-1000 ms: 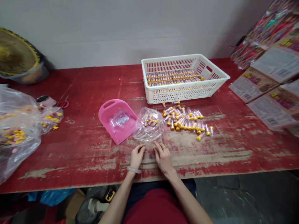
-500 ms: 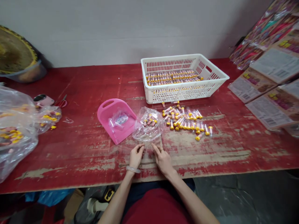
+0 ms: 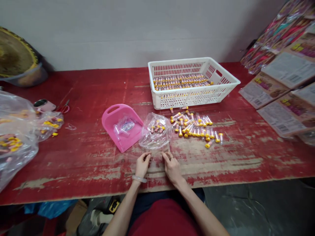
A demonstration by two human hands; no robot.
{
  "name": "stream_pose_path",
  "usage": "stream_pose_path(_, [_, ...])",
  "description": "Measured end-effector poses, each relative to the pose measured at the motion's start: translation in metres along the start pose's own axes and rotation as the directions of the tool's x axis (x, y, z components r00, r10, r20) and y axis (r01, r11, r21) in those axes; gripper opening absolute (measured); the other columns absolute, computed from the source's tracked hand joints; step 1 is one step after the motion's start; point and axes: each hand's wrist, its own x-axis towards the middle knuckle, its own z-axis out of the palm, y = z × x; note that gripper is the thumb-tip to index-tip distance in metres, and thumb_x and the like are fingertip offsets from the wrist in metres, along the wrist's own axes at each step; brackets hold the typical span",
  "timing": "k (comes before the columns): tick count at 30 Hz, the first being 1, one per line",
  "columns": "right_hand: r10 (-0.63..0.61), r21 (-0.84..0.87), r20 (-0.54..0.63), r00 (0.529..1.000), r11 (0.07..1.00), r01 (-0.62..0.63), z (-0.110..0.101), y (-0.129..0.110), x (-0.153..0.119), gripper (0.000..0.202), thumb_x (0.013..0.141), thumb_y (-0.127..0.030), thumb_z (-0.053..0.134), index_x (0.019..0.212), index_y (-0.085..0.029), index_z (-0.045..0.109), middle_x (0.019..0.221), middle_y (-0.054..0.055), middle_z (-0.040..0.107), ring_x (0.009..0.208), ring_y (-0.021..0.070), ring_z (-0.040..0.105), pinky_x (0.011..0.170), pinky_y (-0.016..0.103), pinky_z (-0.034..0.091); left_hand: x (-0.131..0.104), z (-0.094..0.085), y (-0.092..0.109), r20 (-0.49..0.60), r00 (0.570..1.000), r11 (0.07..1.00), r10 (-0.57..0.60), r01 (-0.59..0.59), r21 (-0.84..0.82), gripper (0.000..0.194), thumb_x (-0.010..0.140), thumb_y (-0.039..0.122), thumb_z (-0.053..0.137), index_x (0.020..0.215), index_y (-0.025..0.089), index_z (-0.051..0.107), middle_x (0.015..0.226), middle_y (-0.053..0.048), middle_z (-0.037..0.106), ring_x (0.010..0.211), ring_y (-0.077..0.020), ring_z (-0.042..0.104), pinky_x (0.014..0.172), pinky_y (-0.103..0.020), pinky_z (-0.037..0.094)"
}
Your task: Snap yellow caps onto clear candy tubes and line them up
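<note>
A clear plastic bag with several small pink-and-yellow pieces inside lies in front of my hands. Just below its near edge, my left hand rests with thumb and fingers curled together; whatever they pinch is too small to make out. My right hand is closed the same way a short distance to the right, wearing a ring. The bag's left side meets a pink dustpan-like scoop holding clear tubes and plastic wrap. Right of the bag lies a loose pile of clear tubes with yellow caps.
Behind the pile stands a white plastic basket with rows of capped tubes. Boxed packages are stacked at right. On the left are a large plastic bag of pieces, a pink cup-like object, scissors and a basin.
My right hand's index finger, stretched toward the bag before, is now drawn in near the thumb. My left hand has barely moved. The bag and tubes lie as they were.
</note>
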Motion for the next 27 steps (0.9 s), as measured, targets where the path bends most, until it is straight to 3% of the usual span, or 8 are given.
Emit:
stream_pose_path(4, [-0.108,-0.055,-0.002,0.994,0.993,0.108,0.002,-0.012,0.003,0.043,0.09,-0.006,0.038,0.123,-0.02,0.062,0.122,0.016,0.06,0.1,0.0222,0.06,0.079,0.032,0.046,0.001,0.002,0.0,-0.011,0.999,0.999,0.031,-0.031,0.021,0.035,0.074,0.043,0.06,0.092,0.015,0.071,0.077,-0.006,0.071,0.069,-0.0187,0.063,0.069,-0.03,0.05])
stream_pose_path(8, [-0.152,-0.031,0.019,0.988,0.988,0.152,0.002,-0.026,0.012,0.046,0.091,-0.008,0.039,0.13,-0.023,0.057,0.12,0.015,0.059,0.102,0.0218,0.058,0.083,0.034,0.046,0.0,0.0,0.001,-0.023,0.998,0.998,0.061,-0.06,0.03,0.032,0.075,0.04,0.06,0.091,0.015,0.071,0.091,-0.009,0.073,0.085,-0.0215,0.065,0.082,-0.034,0.05])
stream_pose_path(13, [-0.125,-0.025,0.072,0.989,0.992,0.128,0.002,-0.028,0.024,0.049,0.091,-0.009,0.039,0.136,-0.024,0.052,0.119,0.015,0.059,0.093,0.0213,0.058,0.081,0.034,0.044,0.0,-0.005,-0.001,-0.022,0.998,0.997,0.063,-0.062,0.042,0.031,0.077,0.04,0.059,0.092,0.015,0.071,0.09,-0.008,0.073,0.081,-0.0206,0.065,0.079,-0.033,0.05])
stream_pose_path(16, [-0.111,-0.031,0.081,0.991,0.993,0.114,0.001,-0.027,0.026,0.053,0.089,-0.008,0.04,0.138,-0.024,0.05,0.117,0.014,0.059,0.098,0.0226,0.055,0.086,0.037,0.042,0.0,-0.007,-0.003,-0.023,0.997,0.997,0.068,-0.067,0.046,0.032,0.077,0.04,0.059,0.093,0.015,0.071,0.09,-0.008,0.073,0.081,-0.0203,0.065,0.078,-0.032,0.051])
stream_pose_path(27, [0.026,0.041,0.078,0.997,0.999,-0.029,-0.007,-0.025,0.024,0.05,0.082,-0.011,0.052,0.131,-0.022,0.055,0.108,0.01,0.06,0.097,0.0252,0.047,0.086,0.039,0.036,0.002,-0.007,-0.005,-0.028,0.995,0.989,0.093,-0.089,0.115,0.034,0.08,0.041,0.055,0.096,0.015,0.07,0.095,-0.009,0.073,0.088,-0.0226,0.065,0.085,-0.036,0.049])
